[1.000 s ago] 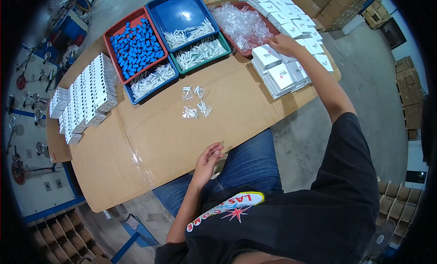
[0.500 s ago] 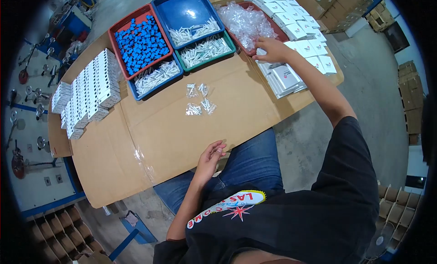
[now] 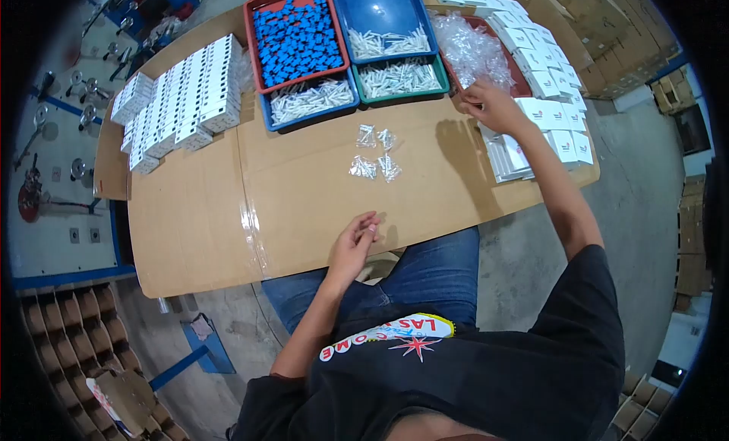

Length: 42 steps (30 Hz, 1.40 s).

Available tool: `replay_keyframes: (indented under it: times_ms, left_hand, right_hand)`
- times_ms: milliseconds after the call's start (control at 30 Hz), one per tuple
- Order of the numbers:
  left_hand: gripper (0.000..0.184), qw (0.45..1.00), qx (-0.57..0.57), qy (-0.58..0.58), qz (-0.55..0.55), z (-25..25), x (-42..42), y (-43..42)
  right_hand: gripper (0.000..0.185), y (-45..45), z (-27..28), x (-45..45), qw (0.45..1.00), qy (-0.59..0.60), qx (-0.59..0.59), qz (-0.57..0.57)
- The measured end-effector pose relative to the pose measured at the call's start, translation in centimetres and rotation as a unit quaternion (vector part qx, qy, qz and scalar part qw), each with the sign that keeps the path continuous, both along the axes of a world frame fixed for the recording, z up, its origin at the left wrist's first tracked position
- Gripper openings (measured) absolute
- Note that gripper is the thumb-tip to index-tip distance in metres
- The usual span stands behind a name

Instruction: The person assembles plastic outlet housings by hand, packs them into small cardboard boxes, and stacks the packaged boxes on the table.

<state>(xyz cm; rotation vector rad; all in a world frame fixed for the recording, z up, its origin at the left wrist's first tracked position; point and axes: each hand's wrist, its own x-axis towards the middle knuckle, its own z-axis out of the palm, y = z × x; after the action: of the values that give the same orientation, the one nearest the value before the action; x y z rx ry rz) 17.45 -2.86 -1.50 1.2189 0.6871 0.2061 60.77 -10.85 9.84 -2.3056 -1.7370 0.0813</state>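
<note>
My right hand (image 3: 493, 107) is raised over the table's right side, between the red tray of clear plastic bags (image 3: 472, 52) and the stacked white boxes (image 3: 507, 158). Its fingers are bent in toward the thumb; what they hold, if anything, is too small to make out. Near the front edge, my left hand (image 3: 354, 247) rests with loosely curved fingers slightly apart, holding nothing. Ahead of it lie several small clear packets of white plugs (image 3: 363, 167) on the cardboard table top (image 3: 304, 194).
A red tray of blue pieces (image 3: 298, 42) overlaps a blue tray of white plugs (image 3: 311, 103). Beside these stand a green tray (image 3: 402, 80) and another blue tray (image 3: 380, 12), both holding white plugs. Rows of white boxes (image 3: 190, 95) line the left; more white boxes (image 3: 543, 53) stand right.
The camera view has shifted, so the table sits higher and further right. My right hand has drawn back slightly from the tray of plastic bags. My left hand stays near the edge.
</note>
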Motion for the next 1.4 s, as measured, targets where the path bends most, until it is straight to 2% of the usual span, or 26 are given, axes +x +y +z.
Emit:
replay_keyframes:
  times_ms: [33, 100, 167, 233, 300, 367, 467, 500, 533, 600, 633, 733, 767, 833, 867, 933, 967, 1033, 1167, 1233, 1267, 1333, 1400]
  left_hand:
    - [0.040, 0.999, 0.048, -0.013, 0.016, -0.5, -0.1, 0.8]
    - [0.037, 0.997, 0.054, -0.021, 0.045, -0.8, -0.6, 2.3]
    - [0.034, 0.986, 0.142, -0.007, 0.083, -0.7, -1.5, 3.9]
    - [0.033, 0.980, 0.161, 0.007, 0.115, -0.8, -2.5, 5.6]
    - [0.032, 0.972, 0.182, 0.020, 0.148, -1.2, -3.9, 7.5]
    - [0.030, 0.904, 0.375, 0.081, 0.188, -2.0, -5.6, 9.3]
    - [0.029, 0.881, 0.414, 0.077, 0.214, -2.3, -7.6, 10.3]
    - [0.028, 0.866, 0.442, 0.069, 0.222, -2.3, -8.0, 10.4]
    - [0.028, 0.865, 0.443, 0.069, 0.224, -2.4, -8.2, 10.2]
    - [0.028, 0.810, 0.554, 0.090, 0.170, -2.3, -8.0, 9.6]
    - [0.028, 0.810, 0.554, 0.091, 0.173, -2.1, -7.9, 9.4]
    - [0.031, 0.793, 0.577, 0.138, 0.141, -1.4, -7.7, 9.3]
    - [0.032, 0.787, 0.585, 0.146, 0.133, -1.3, -7.6, 9.1]
    - [0.033, 0.781, 0.594, 0.147, 0.121, -1.1, -7.4, 8.9]
    - [0.035, 0.775, 0.602, 0.157, 0.113, -1.0, -7.5, 8.9]
    - [0.037, 0.768, 0.612, 0.158, 0.104, -1.2, -7.7, 8.7]
    - [0.038, 0.767, 0.612, 0.165, 0.100, -1.5, -7.7, 8.7]
    - [0.038, 0.765, 0.618, 0.157, 0.096, -1.4, -7.2, 8.9]
    - [0.039, 0.764, 0.614, 0.179, 0.085, -0.6, -7.1, 8.4]
    - [0.039, 0.761, 0.615, 0.187, 0.089, -0.5, -7.3, 8.4]
    - [0.039, 0.759, 0.615, 0.193, 0.095, -0.6, -7.4, 8.5]
    - [0.038, 0.765, 0.609, 0.182, 0.104, -1.1, -7.4, 8.5]
    - [0.037, 0.764, 0.609, 0.182, 0.115, -0.8, -7.5, 8.5]
  right_hand:
    - [0.021, 0.6, -0.6, -1.1, 0.998, 0.026, 0.037, 0.039]
    - [0.019, 1.8, -1.7, -4.5, 0.994, 0.105, 0.021, 0.021]
    - [0.020, 3.0, -3.4, -7.4, 0.992, 0.125, -0.004, 0.010]
    - [0.020, 3.5, -5.6, -9.9, 0.989, 0.144, -0.026, -0.003]
    - [0.024, 4.1, -8.2, -11.9, 0.992, 0.087, 0.084, 0.024]
    - [0.028, 4.6, -9.9, -13.2, 0.987, 0.132, 0.092, 0.012]
    - [0.027, 4.8, -12.6, -13.8, 0.978, 0.145, 0.147, 0.031]
    - [0.023, 4.9, -13.3, -13.9, 0.964, 0.202, 0.175, 0.007]
    - [0.019, 4.9, -14.0, -13.9, 0.945, 0.259, 0.201, -0.017]
    - [0.015, 5.0, -14.1, -14.4, 0.931, 0.273, 0.239, -0.030]
    - [0.011, 5.0, -13.6, -14.9, 0.917, 0.285, 0.277, -0.045]
    - [0.007, 4.9, -10.8, -16.3, 0.902, 0.314, 0.283, -0.090]
    - [0.007, 5.0, -11.4, -16.2, 0.902, 0.313, 0.284, -0.089]
    - [0.009, 4.9, -12.4, -15.8, 0.766, 0.517, 0.359, -0.128]
    - [0.009, 4.4, -12.8, -15.5, 0.767, 0.512, 0.363, -0.130]
    - [0.012, 3.8, -11.9, -16.4, 0.570, 0.694, 0.414, -0.145]
    - [0.012, 3.4, -11.5, -16.9, 0.573, 0.687, 0.424, -0.142]
    - [0.011, 2.6, -11.0, -17.9, 0.476, 0.764, 0.410, -0.150]
    - [0.010, 1.8, -11.3, -18.7, 0.454, 0.787, 0.392, -0.145]
    - [0.012, 2.2, -11.0, -19.1, 0.488, 0.767, 0.378, -0.176]
    - [0.012, 2.5, -11.2, -19.1, 0.488, 0.771, 0.371, -0.172]
    - [0.014, 2.3, -11.9, -18.6, 0.665, 0.631, 0.292, -0.272]
    - [0.015, 2.1, -12.0, -18.5, 0.666, 0.635, 0.278, -0.274]
